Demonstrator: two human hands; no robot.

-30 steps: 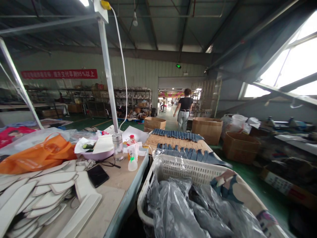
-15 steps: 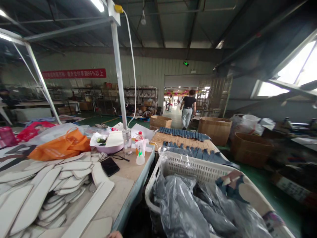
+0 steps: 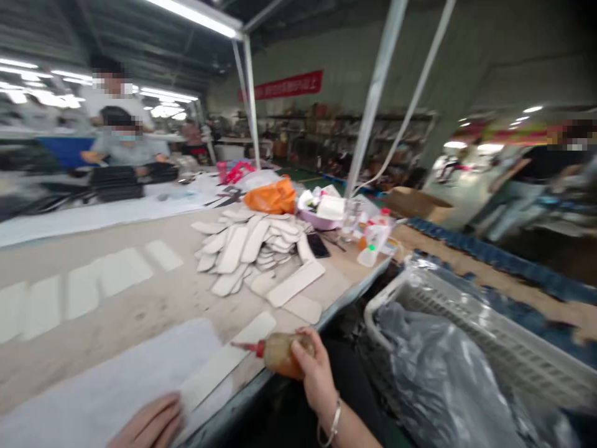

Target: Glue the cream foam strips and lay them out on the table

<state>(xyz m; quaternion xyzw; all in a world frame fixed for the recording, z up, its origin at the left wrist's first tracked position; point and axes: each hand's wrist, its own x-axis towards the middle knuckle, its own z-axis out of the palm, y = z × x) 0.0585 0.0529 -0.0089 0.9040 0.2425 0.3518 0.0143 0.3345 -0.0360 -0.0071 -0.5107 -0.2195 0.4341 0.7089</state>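
Note:
In the head view my right hand is wrapped round a squeeze bottle of amber liquid. Its red nozzle points left, over a long pale strip; whether the tip touches the strip I cannot tell. My left hand lies flat at the strip's near end, its fingers stretched out. Under the strip is a white sheet on the table. A pile of pale, dark-edged pieces lies farther back, and a row of pale strips is on the left.
To the right stands a white plastic basket with grey plastic bags. An orange bag, a phone and a small clear bottle lie behind the pile. Two people are at the far left; another person is at the right.
The view has swung left and lower, bringing the left part of the table into sight. Both hands and the squeeze bottle now show; earlier only a bit of one hand showed.

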